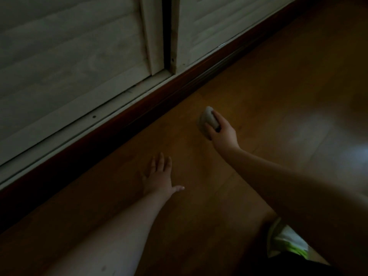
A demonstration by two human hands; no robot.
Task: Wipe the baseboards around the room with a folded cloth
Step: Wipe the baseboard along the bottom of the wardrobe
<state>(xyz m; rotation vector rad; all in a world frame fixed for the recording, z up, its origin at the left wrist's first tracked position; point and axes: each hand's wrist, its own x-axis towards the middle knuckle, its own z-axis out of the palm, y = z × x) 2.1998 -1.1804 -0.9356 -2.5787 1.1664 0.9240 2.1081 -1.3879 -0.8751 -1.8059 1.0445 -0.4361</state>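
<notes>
Head view, dim light: a wooden floor point(268, 100) fills the lower right, and a dark reddish-brown baseboard point(139, 114) runs diagonally from the lower left edge up toward the upper right. Above the baseboard stand pale sliding door panels point(69, 56) on a light track, with a dark vertical gap where two panels meet. The right hand point(222, 130) reaches forward over the floor and grips a pale grey folded cloth point(207, 120), its fingers curled round the bundle so that the cloth bulges out at the fingertips. The cloth sits low over the floor, near the baseboard but apart from it; whether it touches the boards beneath cannot be told. The left hand point(159, 176) lies flat on the floor closer to the camera, its fingers straight and spread, the thumb pointing out to the right, holding nothing. It rests just beside the shadowed foot of the baseboard without reaching it. Both forearms are bare and stretch in from the bottom of the frame. At the lower right, under the right arm, shows a patch of white and bright green fabric point(286, 244), partly hidden by the arm.
</notes>
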